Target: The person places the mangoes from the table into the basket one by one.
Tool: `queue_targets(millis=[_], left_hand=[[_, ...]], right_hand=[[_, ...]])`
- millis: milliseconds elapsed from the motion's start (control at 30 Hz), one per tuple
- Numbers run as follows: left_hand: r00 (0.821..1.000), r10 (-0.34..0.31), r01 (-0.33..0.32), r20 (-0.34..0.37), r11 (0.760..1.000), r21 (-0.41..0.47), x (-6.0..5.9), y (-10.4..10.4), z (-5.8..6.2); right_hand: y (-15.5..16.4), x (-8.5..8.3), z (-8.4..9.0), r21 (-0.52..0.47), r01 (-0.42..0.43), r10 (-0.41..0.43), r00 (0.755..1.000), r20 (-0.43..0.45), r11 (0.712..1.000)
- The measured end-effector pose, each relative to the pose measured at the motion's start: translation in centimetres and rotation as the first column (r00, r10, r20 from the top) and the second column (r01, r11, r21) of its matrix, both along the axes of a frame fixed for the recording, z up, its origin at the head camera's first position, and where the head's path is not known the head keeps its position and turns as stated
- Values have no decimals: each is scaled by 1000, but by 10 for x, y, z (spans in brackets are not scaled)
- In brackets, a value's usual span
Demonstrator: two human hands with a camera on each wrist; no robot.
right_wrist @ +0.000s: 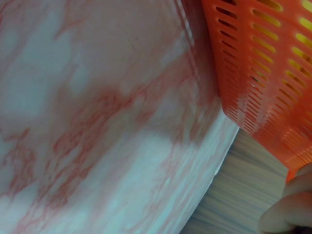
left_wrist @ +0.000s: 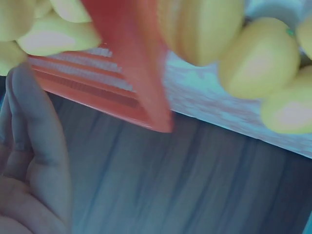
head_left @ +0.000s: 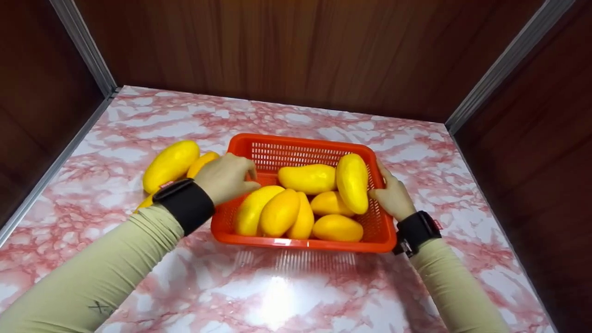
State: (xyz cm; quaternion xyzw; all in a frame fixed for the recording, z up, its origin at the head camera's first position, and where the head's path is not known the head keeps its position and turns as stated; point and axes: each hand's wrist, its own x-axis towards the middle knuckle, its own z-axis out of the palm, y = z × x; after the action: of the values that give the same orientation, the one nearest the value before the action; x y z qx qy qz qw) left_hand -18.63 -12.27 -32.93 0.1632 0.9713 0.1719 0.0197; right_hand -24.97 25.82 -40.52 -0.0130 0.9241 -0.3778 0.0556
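An orange slotted basket (head_left: 300, 243) stands on the marble-patterned table and holds several yellow mangoes (head_left: 307, 179). My left hand (head_left: 226, 178) grips the basket's left rim with curled fingers, next to a mango inside. My right hand (head_left: 393, 195) holds the right rim, thumb at the inner side beside an upright mango (head_left: 352, 182). The left wrist view shows the basket's wall (left_wrist: 131, 53), blurred mangoes (left_wrist: 258, 58) and my fingers (left_wrist: 34, 146). In the right wrist view the basket's side (right_wrist: 263, 68) sits above my fingertips (right_wrist: 287, 214).
Loose mangoes (head_left: 170, 165) lie on the table just left of the basket, partly behind my left wrist. Dark wood walls (head_left: 296, 46) with metal corner strips close in the pink-and-white table (head_left: 277, 286) at the back and both sides.
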Motion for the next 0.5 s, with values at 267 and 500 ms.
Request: queue_targets(millis=[267, 500], left_hand=[[996, 66, -66, -66, 998, 6, -6, -37, -9], [985, 139, -142, -103, 990, -24, -7, -63, -16]], right_hand=[[0, 1, 0, 6, 1, -1, 1000, -10, 1000], [-1, 1, 2, -10, 3, -3, 1000, 9, 1000]])
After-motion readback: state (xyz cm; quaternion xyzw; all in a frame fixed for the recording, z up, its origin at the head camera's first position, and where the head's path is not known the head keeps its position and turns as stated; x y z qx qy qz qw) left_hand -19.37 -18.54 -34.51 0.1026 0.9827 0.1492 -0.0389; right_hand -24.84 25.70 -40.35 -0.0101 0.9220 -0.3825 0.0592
